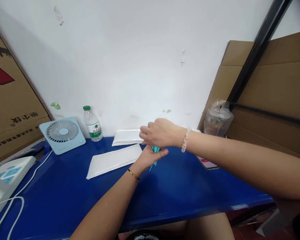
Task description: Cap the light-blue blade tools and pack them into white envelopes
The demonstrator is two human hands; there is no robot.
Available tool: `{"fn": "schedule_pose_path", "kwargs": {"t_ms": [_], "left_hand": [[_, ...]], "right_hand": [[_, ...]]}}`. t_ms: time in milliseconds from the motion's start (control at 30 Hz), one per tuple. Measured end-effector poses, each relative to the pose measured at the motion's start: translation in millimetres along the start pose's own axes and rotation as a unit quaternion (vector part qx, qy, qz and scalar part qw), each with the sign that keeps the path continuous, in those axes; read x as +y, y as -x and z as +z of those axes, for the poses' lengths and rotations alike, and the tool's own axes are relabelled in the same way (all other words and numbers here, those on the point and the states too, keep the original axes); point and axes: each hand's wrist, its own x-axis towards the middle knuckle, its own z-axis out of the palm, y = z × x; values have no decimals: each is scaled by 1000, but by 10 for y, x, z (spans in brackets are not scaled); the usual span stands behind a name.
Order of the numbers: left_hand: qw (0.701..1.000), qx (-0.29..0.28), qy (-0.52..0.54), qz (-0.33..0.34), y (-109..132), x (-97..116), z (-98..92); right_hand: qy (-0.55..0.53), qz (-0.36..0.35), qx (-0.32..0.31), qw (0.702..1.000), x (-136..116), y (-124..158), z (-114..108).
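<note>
Turquoise strips [156, 149] sit in the left hand [149, 156], fingers clamped probably to keep them bundled, while above them the right hand [162, 132] curls, grip impossible to tell!

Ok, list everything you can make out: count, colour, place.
Table: one, blue, beneath
Strips: several, teal, centre
Packets: at least two, white, back middle
Fan: one, pale blue, back left
Bottle: one, clear, beside fan
Power strip: one, white-blue, left edge
Cables: count unclear, white, left
Phone-like slab: one, pinkish, right
Bagged cup: one, translucent, back right
Cardboard: count unclear, brown, both sides
Pole: one, black, right
Wall: one, white, behind
Bracelets: two, gold-black and clear, wrists
Legs: partly visible, bare, below table
Left hand: one, bare, around strips
Right hand: one, bare, above left
</note>
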Motion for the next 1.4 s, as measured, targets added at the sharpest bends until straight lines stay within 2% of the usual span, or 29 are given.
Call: {"fn": "schedule_pose_path", "kwargs": {"t_ms": [133,267,367,433,500,533,600,633,667,733,800,900,967,1033,1067,1133,1200,1233,1300,1400], "left_hand": [[1000,-5,1,-11,-5,-80,-12],[1000,0,3,18,-6,-120,-38],[999,4,-46,14,-1,-177,-27],[997,-10,-71,5,4,-221,-8],[997,-36,-61,-7,10,-246,4],[998,-48,-39,-11,14,-246,5],[997,-72,24,-19,28,-223,3],[994,-89,51,-24,39,-205,4],[991,-115,65,-31,51,-186,9],[981,-181,54,-50,72,-147,37],[974,-218,12,-54,81,-109,73],[973,-215,-78,-12,65,-36,37],[960,-194,-198,31,52,9,-117],[930,-133,-340,37,48,23,-377],[908,-101,-407,17,50,12,-531],[850,-48,-520,-73,56,-44,-835],[804,-24,-567,-179,63,-121,-1073],[801,-38,-561,-207,67,-156,-1152],[808,-50,-547,-213,76,-193,-1227],[847,-50,-504,-163,83,-131,-1188]], "right_hand": [[-12,-16,28,999,-9,21,12],[-115,82,76,987,41,66,-59],[-249,69,32,965,-47,92,32],[-336,62,12,940,-115,138,149],[-446,91,52,889,-149,230,282],[-507,115,87,850,-156,291,353],[-623,147,150,754,-183,424,508],[-671,146,156,710,-214,486,590],[-713,137,136,674,-261,537,672],[-772,116,74,621,-391,600,821],[-809,126,79,569,-522,620,927],[-842,192,161,477,-589,630,1017],[-850,234,235,410,-528,656,1073],[-840,269,295,368,-435,698,1154],[-830,285,310,365,-397,719,1205],[-808,322,310,383,-366,745,1318],[-791,357,285,407,-394,746,1418],[-789,368,270,412,-420,740,1453],[-793,378,250,407,-466,728,1483],[-804,372,266,379,-469,741,1451]]}}
